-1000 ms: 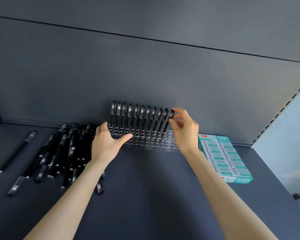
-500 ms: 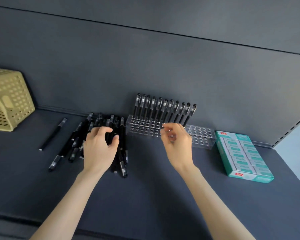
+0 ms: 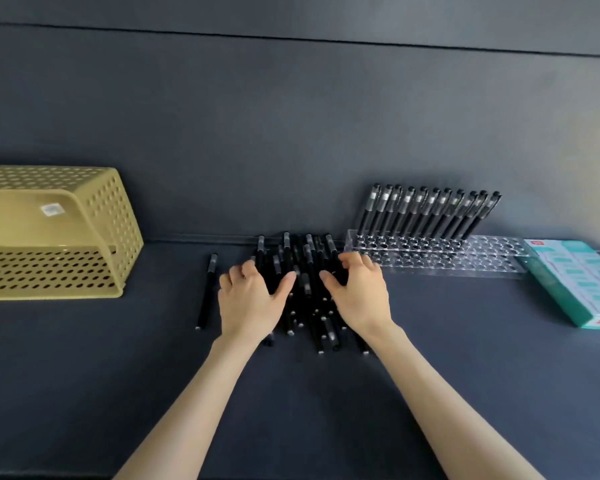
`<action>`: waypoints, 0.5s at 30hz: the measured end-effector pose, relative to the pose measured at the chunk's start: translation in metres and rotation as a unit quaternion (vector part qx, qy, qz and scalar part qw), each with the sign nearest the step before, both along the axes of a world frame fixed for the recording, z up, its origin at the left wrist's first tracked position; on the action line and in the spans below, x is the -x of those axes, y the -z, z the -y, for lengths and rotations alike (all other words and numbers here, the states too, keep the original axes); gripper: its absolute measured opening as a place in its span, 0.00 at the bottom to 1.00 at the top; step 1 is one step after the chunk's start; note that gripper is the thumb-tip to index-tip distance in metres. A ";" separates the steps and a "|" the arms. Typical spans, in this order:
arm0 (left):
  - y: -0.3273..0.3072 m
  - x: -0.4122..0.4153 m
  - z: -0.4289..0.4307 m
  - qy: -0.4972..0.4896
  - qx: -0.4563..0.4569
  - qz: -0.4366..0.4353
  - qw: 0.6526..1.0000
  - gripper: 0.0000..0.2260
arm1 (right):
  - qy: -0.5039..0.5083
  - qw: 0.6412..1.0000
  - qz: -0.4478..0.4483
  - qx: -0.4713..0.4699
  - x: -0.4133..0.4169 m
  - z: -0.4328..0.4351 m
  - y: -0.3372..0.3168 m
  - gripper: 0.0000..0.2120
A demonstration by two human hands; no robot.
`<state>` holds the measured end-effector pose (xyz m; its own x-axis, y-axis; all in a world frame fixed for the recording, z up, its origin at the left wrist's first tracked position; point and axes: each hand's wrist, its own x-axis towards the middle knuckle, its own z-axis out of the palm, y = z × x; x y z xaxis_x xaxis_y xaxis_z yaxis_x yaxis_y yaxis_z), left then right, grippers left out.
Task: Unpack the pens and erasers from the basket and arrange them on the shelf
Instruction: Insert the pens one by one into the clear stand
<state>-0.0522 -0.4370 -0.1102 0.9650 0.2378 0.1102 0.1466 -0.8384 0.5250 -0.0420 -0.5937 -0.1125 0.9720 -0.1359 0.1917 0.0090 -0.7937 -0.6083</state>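
While most of the pens lie loose on the dark shelf (image 3: 465,358), both hands are down on the heap. The left hand (image 3: 250,299) and right hand (image 3: 359,296) sit side by side, fingers bent over the pile of black pens (image 3: 307,271) that lies under and between them. Whether either hand actually pinches a pen cannot be told. One stray pen (image 3: 207,292) lies just to the outer side of the left hand. Beyond the right hand and out to its right stands a clear rack (image 3: 465,258), its back row filled with upright pens (image 3: 426,213) and its nearer holes bare. Further right of that hand lies a teal box of erasers (image 3: 582,282). Well to the left of the left hand, the yellow basket (image 3: 111,216) lies tipped on its side and looks emptied. Judged from this, unpacking seems finished, one rack row is done, and the pile is the main work left
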 end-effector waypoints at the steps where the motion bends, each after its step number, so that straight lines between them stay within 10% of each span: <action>1: -0.001 -0.004 -0.002 0.010 0.015 -0.006 1.000 0.35 | 0.013 1.000 -0.001 0.008 -0.002 -0.003 -0.001 0.23; 10: 0.001 -0.027 -0.028 0.044 0.207 -0.033 0.977 0.30 | 0.065 0.997 0.000 -0.036 -0.012 -0.022 -0.002 0.12; 15: 0.001 -0.038 -0.035 0.061 0.217 -0.051 0.973 0.10 | 0.073 0.996 0.031 -0.032 -0.012 -0.023 0.001 0.10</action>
